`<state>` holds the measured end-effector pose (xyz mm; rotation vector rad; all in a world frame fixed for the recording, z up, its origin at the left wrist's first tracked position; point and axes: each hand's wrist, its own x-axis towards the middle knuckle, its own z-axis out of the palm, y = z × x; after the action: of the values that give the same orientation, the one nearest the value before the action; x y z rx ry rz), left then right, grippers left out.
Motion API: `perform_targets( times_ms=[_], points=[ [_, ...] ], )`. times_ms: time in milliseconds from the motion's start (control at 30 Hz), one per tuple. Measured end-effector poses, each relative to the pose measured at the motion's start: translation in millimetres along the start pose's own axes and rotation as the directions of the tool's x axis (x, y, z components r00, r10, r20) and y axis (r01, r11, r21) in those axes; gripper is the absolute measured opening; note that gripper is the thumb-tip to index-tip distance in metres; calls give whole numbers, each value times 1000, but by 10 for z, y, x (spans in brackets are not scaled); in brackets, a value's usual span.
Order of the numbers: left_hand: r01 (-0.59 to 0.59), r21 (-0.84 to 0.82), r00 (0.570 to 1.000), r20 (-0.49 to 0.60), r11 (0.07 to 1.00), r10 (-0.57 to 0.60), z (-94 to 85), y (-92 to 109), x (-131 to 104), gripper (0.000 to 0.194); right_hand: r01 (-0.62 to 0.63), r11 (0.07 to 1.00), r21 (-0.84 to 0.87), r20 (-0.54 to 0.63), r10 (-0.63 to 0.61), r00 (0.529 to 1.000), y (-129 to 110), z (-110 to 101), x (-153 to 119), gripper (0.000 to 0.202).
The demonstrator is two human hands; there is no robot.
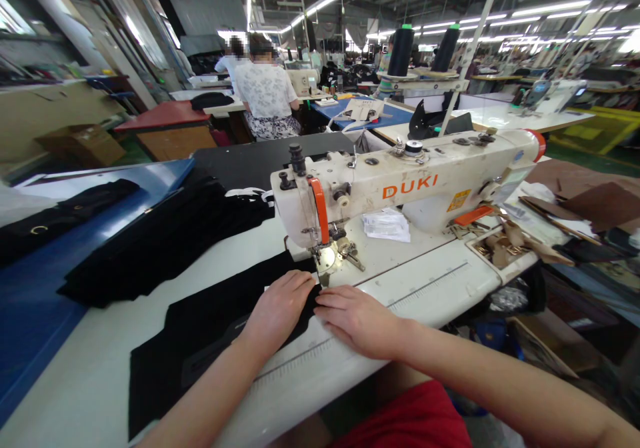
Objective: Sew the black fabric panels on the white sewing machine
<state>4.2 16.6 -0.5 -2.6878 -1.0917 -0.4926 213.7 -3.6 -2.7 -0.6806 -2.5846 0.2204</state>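
Observation:
A black fabric panel (210,308) lies on the white sewing table, its far edge under the lit needle area of a sewing machine (360,188) marked DUKI. My left hand (280,308) rests over the panel with its fingers pressed together, holding it just in front of the presser foot. At the panel's right edge, my right hand (355,318) pinches the fabric, fingertips close to those of the left. A small bit of white shows by the left fingertips; I cannot make out what it is. Both thumbs are mostly hidden.
Stacked black fabric pieces (165,235) lie to the left, beside a blue surface (30,328). Small white labels (386,225) sit on the machine bed. A tray (505,251) with metal parts stands at the right. Ahead, a person in a white top (265,88) faces away.

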Motion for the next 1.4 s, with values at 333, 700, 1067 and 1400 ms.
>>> perform_targets(
  times_ms=[333, 700, 1067, 1400],
  points=[
    [159, -46, 984, 94, 986, -154, -13, 123, -135, 38, -101, 985, -139, 28, 106, 994, 290, -60, 265, 18],
    [230, -121, 964, 163, 966, -209, 68, 12, -13, 44, -56, 964, -261, 83, 80, 993, 505, -84, 402, 17],
    [207, -109, 971, 142, 972, -191, 91, 9, 25, 43, -82, 967, -242, 48, 96, 994, 553, -38, 390, 19],
    [214, -132, 971, 134, 968, -196, 88, -43, 87, 43, -111, 963, -245, 45, 126, 991, 577, -39, 415, 22]
  ],
)
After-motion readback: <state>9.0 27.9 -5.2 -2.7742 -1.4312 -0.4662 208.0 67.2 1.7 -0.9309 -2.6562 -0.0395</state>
